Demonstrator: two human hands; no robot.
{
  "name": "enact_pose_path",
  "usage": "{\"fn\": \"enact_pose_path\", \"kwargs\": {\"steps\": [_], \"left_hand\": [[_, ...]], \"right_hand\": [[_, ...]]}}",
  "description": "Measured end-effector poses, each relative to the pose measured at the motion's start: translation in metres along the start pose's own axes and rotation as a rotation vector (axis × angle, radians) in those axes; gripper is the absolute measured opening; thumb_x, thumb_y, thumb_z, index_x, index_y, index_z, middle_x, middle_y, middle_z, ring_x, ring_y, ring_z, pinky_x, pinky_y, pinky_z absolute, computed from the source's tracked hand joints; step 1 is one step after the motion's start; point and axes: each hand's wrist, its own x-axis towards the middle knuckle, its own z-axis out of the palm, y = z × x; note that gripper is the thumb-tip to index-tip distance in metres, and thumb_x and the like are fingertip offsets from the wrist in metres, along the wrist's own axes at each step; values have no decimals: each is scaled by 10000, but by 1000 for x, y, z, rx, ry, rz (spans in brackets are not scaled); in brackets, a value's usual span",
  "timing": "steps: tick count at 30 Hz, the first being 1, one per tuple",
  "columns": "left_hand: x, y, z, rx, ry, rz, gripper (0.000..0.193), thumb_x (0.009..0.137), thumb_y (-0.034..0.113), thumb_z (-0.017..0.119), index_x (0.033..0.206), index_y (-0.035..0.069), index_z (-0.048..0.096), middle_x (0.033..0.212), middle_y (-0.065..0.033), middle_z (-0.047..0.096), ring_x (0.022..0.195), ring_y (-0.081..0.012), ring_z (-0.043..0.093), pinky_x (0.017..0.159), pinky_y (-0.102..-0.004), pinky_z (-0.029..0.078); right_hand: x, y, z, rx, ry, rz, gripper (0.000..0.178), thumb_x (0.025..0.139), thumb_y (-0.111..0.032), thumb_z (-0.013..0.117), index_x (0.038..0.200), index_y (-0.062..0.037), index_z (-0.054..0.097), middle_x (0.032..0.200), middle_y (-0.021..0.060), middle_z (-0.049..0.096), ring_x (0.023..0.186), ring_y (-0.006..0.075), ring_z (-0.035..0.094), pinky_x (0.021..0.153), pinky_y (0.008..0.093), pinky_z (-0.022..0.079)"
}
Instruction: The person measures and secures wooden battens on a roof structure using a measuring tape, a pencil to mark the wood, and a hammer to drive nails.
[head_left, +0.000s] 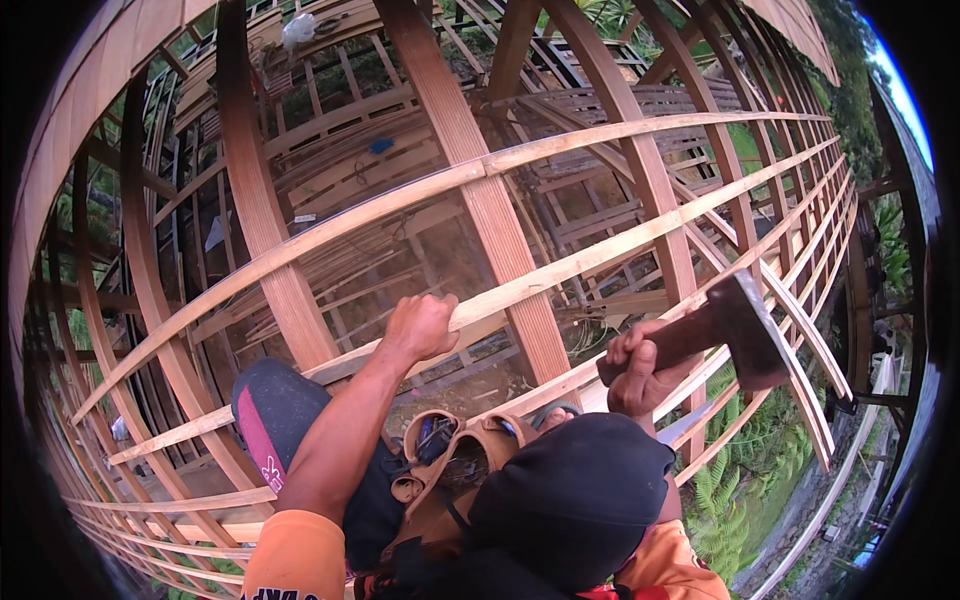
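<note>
My left hand [423, 327] is closed around a long pale wooden batten [560, 268] that runs across the sloping rafters. In my right hand [635, 372], the fingers wrap the dark handle of a hatchet [750, 332]. Its broad head points right, above several battens, and its blade edge looks bright. Whether the hatchet touches the wood I cannot tell. Against my body hangs a brown leather tool pouch [462, 455] with small tools in it, too shaded to name.
Thick reddish rafters [485, 205] cross under several parallel battens. Through the gaps, lumber [350, 160] lies stacked far below. Loose batten ends [815, 375] stick out at the right, above green ferns [725, 500]. My leg [285, 415] rests among the battens at the left.
</note>
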Motion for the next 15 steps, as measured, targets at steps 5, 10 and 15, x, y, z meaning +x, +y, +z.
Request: {"fn": "enact_pose_path", "kwargs": {"steps": [5,10,15], "left_hand": [[-3,-6,3,-11,7,4,321,712,256,712,929,27,652,814,-246,694,832,-418,692,764,-512,551],[-8,-8,0,-7,-2,-28,325,717,263,716,936,34,646,812,-242,695,834,-422,690,765,-516,548],[-2,-4,1,-4,-2,-12,331,722,273,718,941,36,640,803,-238,696,828,-424,690,764,-524,546]], "right_hand": [[-28,30,-10,-756,-522,737,492,991,-105,557,1435,-51,351,1065,319,641,1014,513,640,866,469,508],[14,-17,6,-108,-27,52,568,1030,-209,566,1459,-57,227,925,106,553,673,126,537,584,264,476],[10,-7,12,86,49,-283,577,1019,-261,602,1466,-99,276,933,106,539,648,172,524,615,327,495]]}}
